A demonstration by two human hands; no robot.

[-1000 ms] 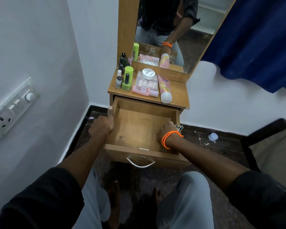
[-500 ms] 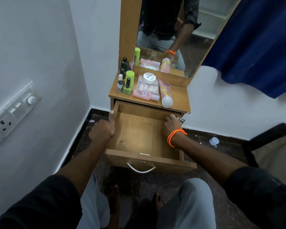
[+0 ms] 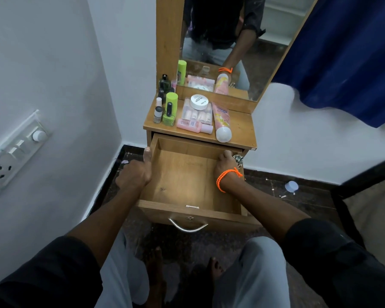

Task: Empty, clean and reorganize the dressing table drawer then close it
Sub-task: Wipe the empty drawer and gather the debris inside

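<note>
The drawer (image 3: 187, 181) is pulled far out from under the front edge of the table (image 3: 242, 127), and its wooden bottom is bare. A curved metal handle (image 3: 188, 227) sits in the middle of its front panel.

The left hand (image 3: 135, 172) grips the left wall of the drawer from outside: the thumb lies along the top of the wall and points to the table, and the other fingers are curled below it. The right hand (image 3: 226, 165) holds the right wall near the back corner of the drawer, with the fingers bent over the rim; an orange bracelet (image 3: 228, 177) is around this wrist.

On the table top the cosmetics stand together at the left and the middle. At the left edge there are a green bottle (image 3: 171, 108) and some small dark and white bottles near it. A clear box (image 3: 197, 114) lies in the middle with a round white jar (image 3: 199, 101) on top of it. A pink bottle (image 3: 193, 126) lies just before the box, near the front edge. A pink tube (image 3: 222, 121) with a white cap lies to the right of the box, and its cap reaches the front edge. The mirror (image 3: 231, 41) stands at the back edge.
</note>
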